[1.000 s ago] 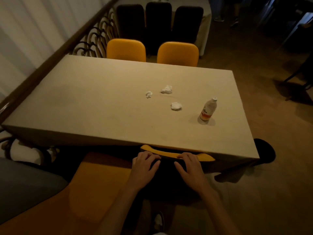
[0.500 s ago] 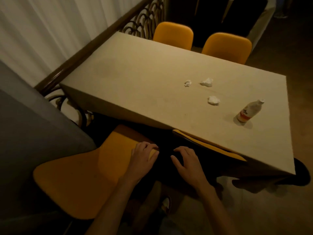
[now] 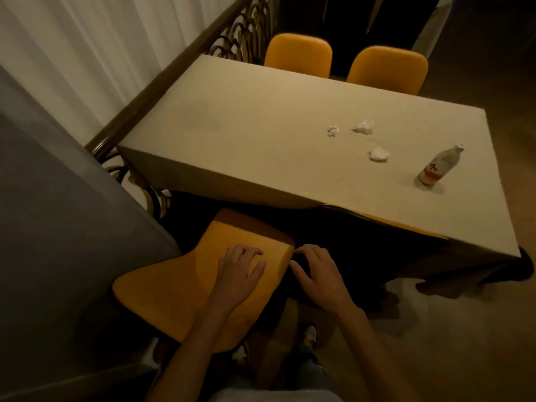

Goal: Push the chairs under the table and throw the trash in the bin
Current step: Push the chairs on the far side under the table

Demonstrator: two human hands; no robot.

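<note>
Smooth curved orange chair (image 3: 185, 288) pulled out at worktop's (image 3: 261, 134) near-left corner; left hand (image 3: 239, 275) laid on backrest, fingers loosely bent. Right hand (image 3: 319, 275) held relaxed, empty. Three crumpled tissues (image 3: 378, 154), plastic bottle (image 3: 439, 169) seen on cloth-covered worktop.

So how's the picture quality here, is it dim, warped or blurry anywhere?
Head view: dim, warm light throughout; the space under the table is nearly black. Wide-angle bending curves the table's near edge and tilts the bottle. The bottle throws a soft shadow toward the camera. The left hand and right hand look slightly soft; no glare.
</note>
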